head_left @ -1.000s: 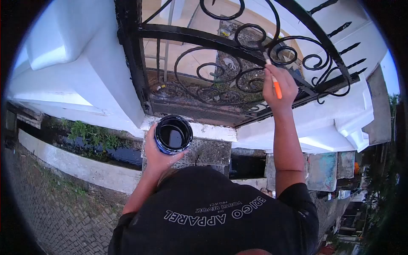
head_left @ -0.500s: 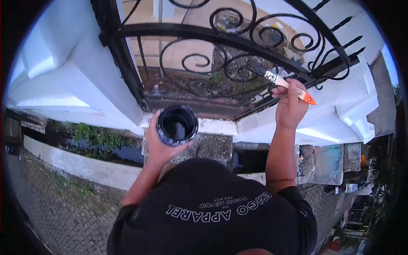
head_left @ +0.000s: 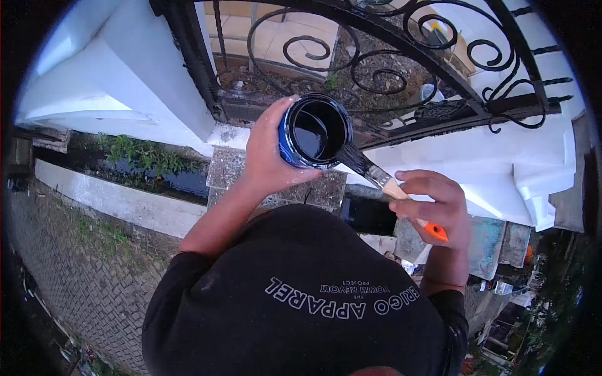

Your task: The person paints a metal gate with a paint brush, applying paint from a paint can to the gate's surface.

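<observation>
My left hand point(head_left: 266, 153) is wrapped round a blue paint can point(head_left: 287, 141) whose rim is smeared black. Dark, glossy paint point(head_left: 313, 135) shows inside it, and the can leans somewhat. A paintbrush point(head_left: 392, 188) with a pale wooden handle and an orange end is pinched in my right hand point(head_left: 439, 207). Its black-coated bristles meet the right side of the can's rim. Beyond both hands stands a black wrought-iron gate point(head_left: 389, 69) with scrolled bars.
White walls point(head_left: 132, 81) flank the gate on both sides. A ditch point(head_left: 182, 178) with water and green plants point(head_left: 147, 153) runs at left beside a concrete curb point(head_left: 119, 194). Paving bricks point(head_left: 106, 263) lie behind it. Spiked bars point(head_left: 545, 50) stick out at upper right.
My right hand has brought the brush down from near the gate's scrollwork to the can's rim. My left hand has raised the can up and to the right. The view has shifted slightly.
</observation>
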Demonstrator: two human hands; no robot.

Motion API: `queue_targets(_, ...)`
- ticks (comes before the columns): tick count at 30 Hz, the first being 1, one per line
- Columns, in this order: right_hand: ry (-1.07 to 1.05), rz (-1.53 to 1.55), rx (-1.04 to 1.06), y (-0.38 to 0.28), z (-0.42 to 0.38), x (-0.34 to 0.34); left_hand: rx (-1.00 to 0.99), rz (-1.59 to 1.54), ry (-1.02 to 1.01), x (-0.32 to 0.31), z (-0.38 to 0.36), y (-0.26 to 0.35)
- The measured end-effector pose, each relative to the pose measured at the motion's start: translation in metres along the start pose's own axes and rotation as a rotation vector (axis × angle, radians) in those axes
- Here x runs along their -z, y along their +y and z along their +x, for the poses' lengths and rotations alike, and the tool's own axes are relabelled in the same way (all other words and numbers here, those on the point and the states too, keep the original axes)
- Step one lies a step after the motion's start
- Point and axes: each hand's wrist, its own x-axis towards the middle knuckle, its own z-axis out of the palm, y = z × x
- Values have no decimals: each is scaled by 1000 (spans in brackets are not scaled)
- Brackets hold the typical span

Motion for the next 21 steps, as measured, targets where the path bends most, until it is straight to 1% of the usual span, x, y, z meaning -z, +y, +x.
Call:
queue_targets(2, -77, -63, 4, -2, -2, 11, 25, -5, 46, -2, -3, -4)
queue_targets(3, -79, -60, -1, -1, -3, 12, 29, -6, 42, -2, -3, -7)
queue_targets(5, 171, 75, -38, -1, -5, 11, -113, -8, 101, -1, -1, -12)
queue_targets(6, 283, 214, -67, -2, -4, 10, -150, -17, 124, -1, 0, -12)
queue_targets(7, 281, 216, -68, -4, -1, 7, -147, -16, 124, 0, 2, -12)
queue_targets(9, 536, 349, -225, -8, 9, -3, -290, 69, 142, 3, 5, -10)
queue_targets(10, 534, 361, -273, -9, 20, -8, -291, 67, 135, 4, 5, -8)
queue_targets(11, 545, 397, -214, -6, 34, -16, -285, 104, 121, 6, 4, -6)
queue_targets(13, 414, 455, -298, -10, 53, -21, -281, 140, 109, 8, 4, -3)
queue_targets(14, 411, 455, -295, -11, 58, -24, -298, 130, 112, 9, 3, -2)
queue_targets(16, 350, 410, -376, -13, 68, -30, -311, 124, 128, 9, 3, -1)
queue_targets(18, 339, 411, -372, -14, 74, -34, -351, 139, 149, 11, 2, 0)
queue_targets(20, 332, 411, -372, -13, 79, -42, -343, 139, 151, 13, -1, 0)
queue_targets(21, 283, 395, -408, -11, 82, -48, -338, 137, 145, 13, -2, 0)
